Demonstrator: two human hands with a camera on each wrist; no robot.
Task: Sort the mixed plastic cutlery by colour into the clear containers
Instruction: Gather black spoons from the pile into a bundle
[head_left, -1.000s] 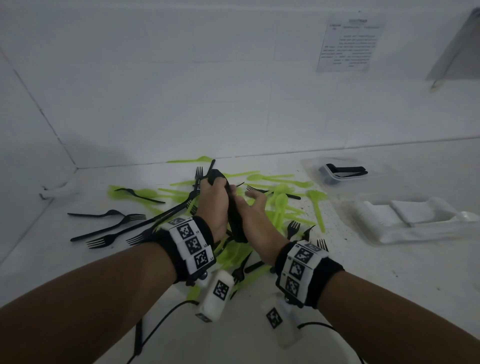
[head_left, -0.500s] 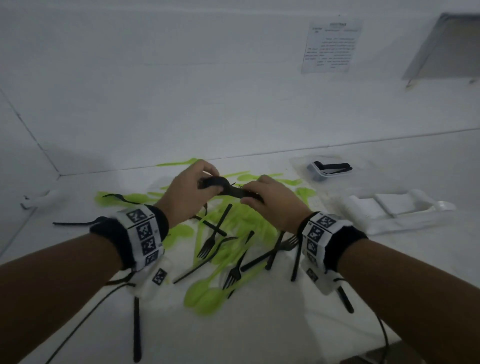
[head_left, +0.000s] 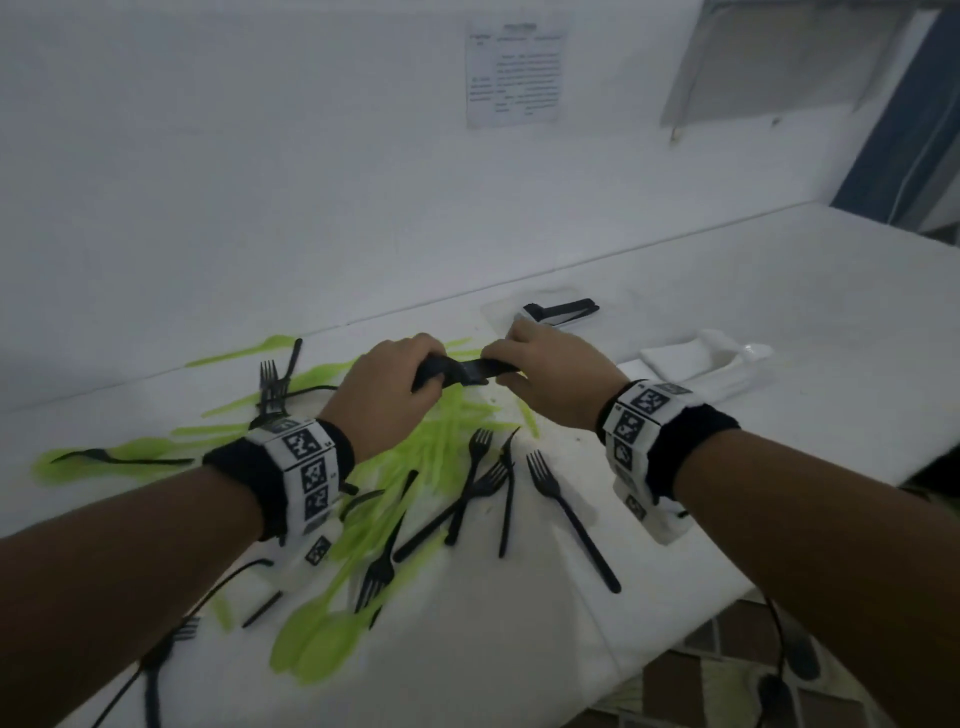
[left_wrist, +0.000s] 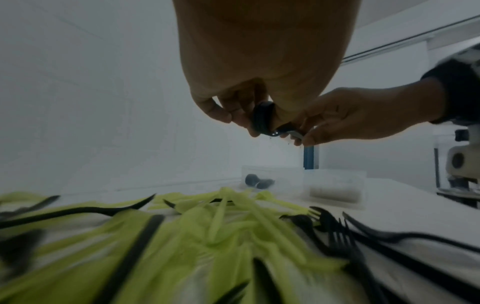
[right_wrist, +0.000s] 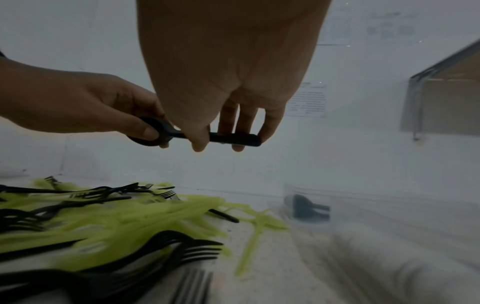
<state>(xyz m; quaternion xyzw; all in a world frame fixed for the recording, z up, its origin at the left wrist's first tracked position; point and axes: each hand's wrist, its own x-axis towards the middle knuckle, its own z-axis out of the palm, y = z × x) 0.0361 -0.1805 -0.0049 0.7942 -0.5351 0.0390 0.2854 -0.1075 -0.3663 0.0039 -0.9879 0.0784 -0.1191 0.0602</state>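
Stack of black spoons (head_left: 460, 370), held in both hands above the counter (head_left: 779, 322).
Left hand (head_left: 384, 395): fingers curled round the bowl end. Right hand (head_left: 550, 374): fingers pinching the handle end. Stack level, over the mixed pile of green cutlery (head_left: 415, 467) and black forks (head_left: 566, 514). Clear container (head_left: 498, 312) with black pieces just beyond the right hand; second container (left_wrist: 335, 185) beside it.

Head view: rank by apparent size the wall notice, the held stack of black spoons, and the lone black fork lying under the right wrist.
1. Wall notice
2. Lone black fork
3. Held stack of black spoons, though both hands hide its ends, so its place against the fork is unsure.
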